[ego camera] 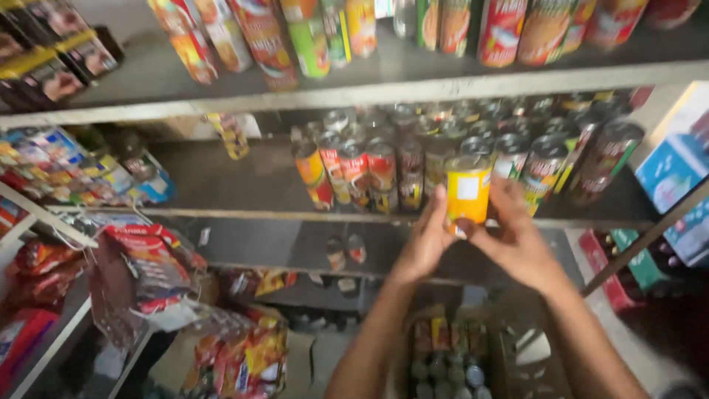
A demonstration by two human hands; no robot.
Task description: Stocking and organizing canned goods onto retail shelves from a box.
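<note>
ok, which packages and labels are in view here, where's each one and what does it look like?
Yellow can: held by left hand and right hand at the middle shelf; pale label patch.
Can rows: middle shelf; red, orange, dark labels.
Tall cans: top shelf; red, orange, green.
Snack bags: hanging at left; red and white.
Blue box: right edge.
Carton of cans: below, between the arms.

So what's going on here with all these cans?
A person is holding a yellow-orange can upright with both hands, the left hand on its left side and the right hand on its right. The can is at the front edge of the middle shelf, just before rows of similar cans. Below the arms sits a box of more cans. Snack packets hang at the left.
</note>
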